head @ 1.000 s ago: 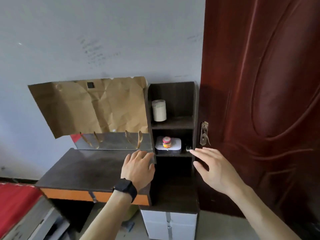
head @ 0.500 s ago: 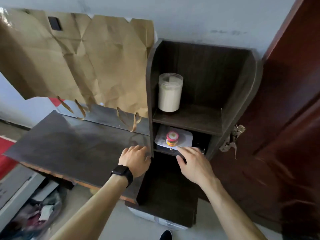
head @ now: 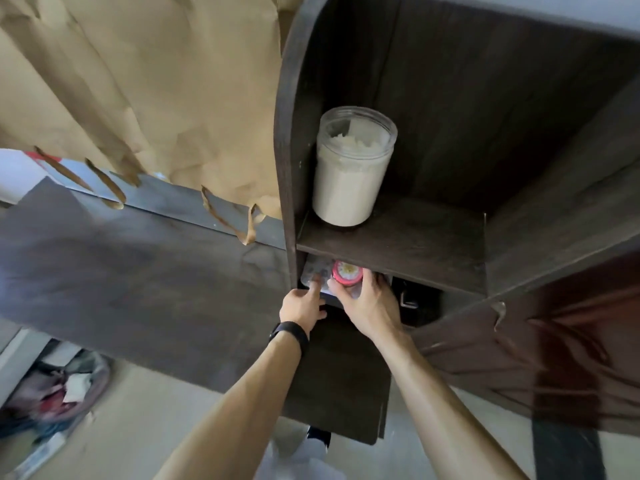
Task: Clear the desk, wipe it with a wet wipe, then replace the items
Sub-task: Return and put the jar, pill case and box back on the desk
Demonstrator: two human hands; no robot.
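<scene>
Both arms reach into the lower compartment of the dark wooden shelf unit [head: 415, 244]. The right hand [head: 367, 301] curls thumb and fingers round the small red-lidded jar [head: 347, 273] sitting on the flat white pack [head: 313, 270] there, while the left hand [head: 302, 306] lays a straight index finger on that pack, and I can't tell if it's actually gripping. Half a second back the left hand was flat on the dark desk top [head: 138, 271] left of the shelf unit, and the right wasn't round the jar yet.
</scene>
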